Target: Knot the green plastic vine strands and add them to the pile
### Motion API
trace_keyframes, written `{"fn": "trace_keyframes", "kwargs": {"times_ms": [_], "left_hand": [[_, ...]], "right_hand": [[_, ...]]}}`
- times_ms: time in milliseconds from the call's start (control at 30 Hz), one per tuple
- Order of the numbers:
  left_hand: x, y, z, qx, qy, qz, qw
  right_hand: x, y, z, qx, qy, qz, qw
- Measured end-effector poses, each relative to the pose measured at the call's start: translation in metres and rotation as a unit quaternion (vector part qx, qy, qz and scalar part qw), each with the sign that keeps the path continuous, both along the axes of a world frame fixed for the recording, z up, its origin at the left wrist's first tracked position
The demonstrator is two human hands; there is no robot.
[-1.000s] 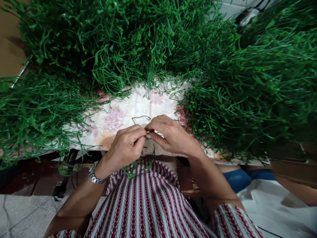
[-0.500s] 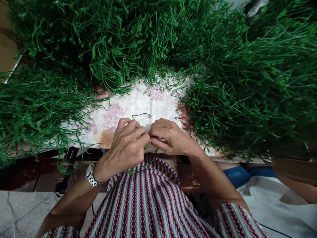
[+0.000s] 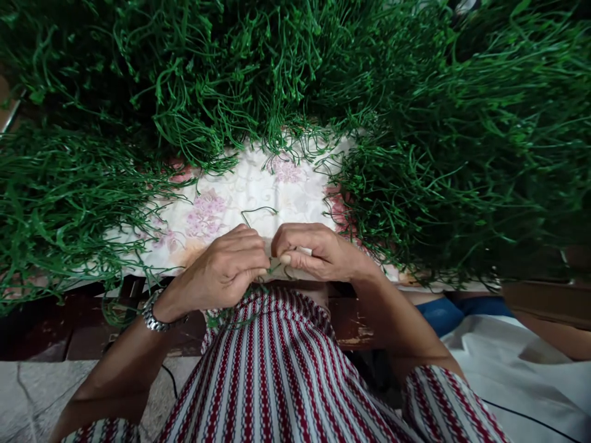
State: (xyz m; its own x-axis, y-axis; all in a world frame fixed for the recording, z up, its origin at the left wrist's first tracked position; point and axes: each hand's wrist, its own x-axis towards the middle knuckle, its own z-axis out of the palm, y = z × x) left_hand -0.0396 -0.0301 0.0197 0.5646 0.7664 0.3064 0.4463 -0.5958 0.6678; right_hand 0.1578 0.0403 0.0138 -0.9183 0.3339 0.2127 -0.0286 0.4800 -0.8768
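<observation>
My left hand [image 3: 227, 266], a metal watch [image 3: 154, 312] on its wrist, is closed in front of me near the cloth's edge. Just to the right my right hand [image 3: 314, 251] is closed too, thumb against bent fingers. A thin green stem [image 3: 274, 268] runs across the small gap between them, pinched at both sides. Its ends and most of its length are hidden by the fingers. Beyond the hands, a bent dark green strand [image 3: 261, 209] shows on the white flowered cloth [image 3: 249, 181]; whether it belongs to the held stem I cannot tell.
Heaped green stems with small branching tips surround the cloth: a left pile [image 3: 69, 209], a back pile [image 3: 194, 67] and a right pile [image 3: 443, 160]. A few strands lie over my striped clothing [image 3: 272, 369]. At the right, another person's blue garment [image 3: 438, 317] shows below the table.
My hands have drawn slightly apart, the left one shifting left and turning flatter. More of the green stem shows between them. The view has shifted a little.
</observation>
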Motion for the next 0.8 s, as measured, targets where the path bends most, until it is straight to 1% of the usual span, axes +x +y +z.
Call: {"fn": "trace_keyframes", "kwargs": {"times_ms": [67, 133, 200, 267, 367, 500, 667, 733, 800], "left_hand": [[0.002, 0.002, -0.002, 0.021, -0.004, 0.052, 0.998], [0.005, 0.003, -0.004, 0.042, -0.009, 0.102, 0.994], [0.008, 0.003, -0.007, 0.057, -0.013, 0.143, 0.988], [0.009, 0.004, -0.009, 0.066, -0.009, 0.162, 0.984], [0.009, 0.005, -0.01, 0.081, 0.015, 0.169, 0.982], [0.01, 0.006, -0.01, 0.122, 0.061, 0.162, 0.977], [0.016, 0.005, -0.013, 0.189, 0.09, 0.193, 0.958], [0.017, 0.005, -0.015, 0.195, 0.099, 0.206, 0.954], [0.016, 0.004, -0.016, 0.188, 0.112, 0.201, 0.955]], "right_hand": [[-0.003, -0.004, -0.003, -0.016, 0.001, -0.071, 0.997], [-0.007, -0.011, -0.007, -0.053, 0.006, -0.124, 0.991], [-0.01, -0.016, -0.01, -0.089, 0.011, -0.168, 0.982], [-0.011, -0.019, -0.011, -0.103, 0.01, -0.195, 0.975], [-0.008, -0.018, -0.01, -0.083, -0.012, -0.197, 0.977], [-0.006, -0.013, -0.006, -0.047, -0.044, -0.178, 0.982], [-0.009, -0.013, -0.008, -0.051, -0.034, -0.171, 0.983], [-0.011, -0.015, -0.011, -0.052, -0.037, -0.179, 0.982], [-0.011, -0.016, -0.015, -0.045, -0.042, -0.188, 0.98]]}}
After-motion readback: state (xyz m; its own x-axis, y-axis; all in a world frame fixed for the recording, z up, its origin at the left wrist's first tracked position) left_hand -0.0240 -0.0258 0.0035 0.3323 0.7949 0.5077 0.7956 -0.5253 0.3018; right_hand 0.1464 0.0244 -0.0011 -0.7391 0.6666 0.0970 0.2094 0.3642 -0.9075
